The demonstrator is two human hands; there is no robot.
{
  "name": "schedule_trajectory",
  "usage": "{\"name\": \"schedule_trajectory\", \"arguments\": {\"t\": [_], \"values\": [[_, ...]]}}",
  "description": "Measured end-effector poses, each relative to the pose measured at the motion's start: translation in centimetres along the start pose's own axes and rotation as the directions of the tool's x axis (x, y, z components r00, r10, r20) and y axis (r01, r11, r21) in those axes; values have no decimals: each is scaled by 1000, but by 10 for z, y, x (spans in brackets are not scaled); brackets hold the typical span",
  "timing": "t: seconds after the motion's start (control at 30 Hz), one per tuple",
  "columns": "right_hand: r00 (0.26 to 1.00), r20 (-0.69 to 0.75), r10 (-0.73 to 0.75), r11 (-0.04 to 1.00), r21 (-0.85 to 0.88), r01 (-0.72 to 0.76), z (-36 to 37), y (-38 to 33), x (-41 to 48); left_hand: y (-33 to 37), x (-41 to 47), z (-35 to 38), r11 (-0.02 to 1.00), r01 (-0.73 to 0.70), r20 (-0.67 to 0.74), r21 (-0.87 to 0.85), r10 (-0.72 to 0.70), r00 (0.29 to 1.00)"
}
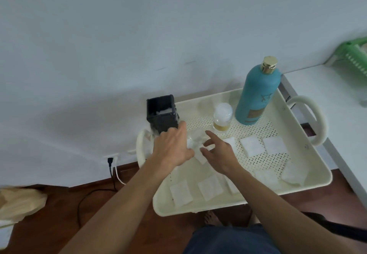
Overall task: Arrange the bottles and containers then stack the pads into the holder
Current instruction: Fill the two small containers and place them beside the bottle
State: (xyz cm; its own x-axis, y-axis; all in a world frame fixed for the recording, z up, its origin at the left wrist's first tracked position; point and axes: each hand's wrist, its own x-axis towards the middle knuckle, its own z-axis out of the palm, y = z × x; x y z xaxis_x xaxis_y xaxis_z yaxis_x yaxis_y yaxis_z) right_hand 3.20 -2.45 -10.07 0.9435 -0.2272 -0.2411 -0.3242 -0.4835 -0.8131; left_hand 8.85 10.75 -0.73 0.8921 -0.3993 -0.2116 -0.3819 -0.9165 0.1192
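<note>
A black square holder (161, 114) stands at the far left corner of the cream tray (309, 166), with white pads inside it. Several white square pads lie loose on the tray, two at the right (252, 146) (275, 144) and two at the front (181, 193) (210, 188). A tall teal bottle with a gold cap (258, 93) stands at the far right. A small clear bottle with yellowish liquid (222, 117) stands beside it. My left hand (172, 147) reaches against the holder's base. A blurred clear object (195, 138) sits between my hands. My right hand (217, 153) hovers with fingers spread over a pad (201, 157).
The tray has looped handles left (140, 148) and right (313, 118) and sits against a white wall. A white surface (337, 99) with a green basket (353, 55) lies to the right. A cable (111, 172) runs over the wooden floor at left.
</note>
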Motion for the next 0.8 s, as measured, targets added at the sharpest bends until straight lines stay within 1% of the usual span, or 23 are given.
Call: {"name": "schedule_trajectory", "arguments": {"t": [0.2, 0.33, 0.47, 0.6, 0.8], "values": [[1000, 0, 13, 999, 34, -13, 0, 5, 3, 15, 32, -9, 994, -77, -103, -76, 69, 992], [998, 14, 58, 997, 48, -59, 0, 4, 8, 21, 54, -13, 991, -118, -142, -60, 109, 984], [994, 27, 102, 991, 82, -104, 0, 3, 15, 27, 73, -12, 991, -132, -137, -27, 127, 982], [991, 17, 134, 986, 101, -135, -2, 4, 20, 34, 84, -9, 994, -107, -118, -18, 104, 988], [990, 22, 138, 983, 120, -139, -5, 4, 21, 37, 87, -6, 996, -89, -95, -11, 88, 992]]}}
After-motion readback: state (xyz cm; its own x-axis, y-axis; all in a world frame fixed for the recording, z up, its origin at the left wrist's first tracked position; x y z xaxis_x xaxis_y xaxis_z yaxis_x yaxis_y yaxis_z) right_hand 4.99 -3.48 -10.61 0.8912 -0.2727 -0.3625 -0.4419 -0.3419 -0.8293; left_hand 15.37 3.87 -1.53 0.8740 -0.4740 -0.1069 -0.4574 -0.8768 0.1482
